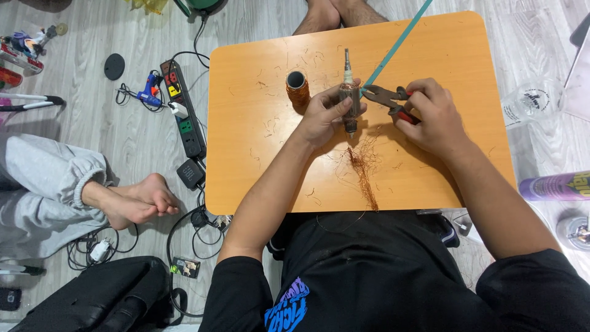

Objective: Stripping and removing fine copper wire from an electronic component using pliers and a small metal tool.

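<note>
Motor armature, a grey steel-shafted rotor with copper windings [349,98], stood upright near the centre of the orange wooden lap table [258,154]. Our left hand [326,117] was closed around its body, likely to steady it. At three o'clock from it, our right hand [433,114] was closed on the red-handled pliers [393,101], their jaws pointing at the rotor, seemingly to bite at the windings. A tangle of loose copper wire [362,166] lay at six o'clock, a copper wire spool [297,87] at nine o'clock. A thin teal rod [396,43] slanted off toward one o'clock.
</note>
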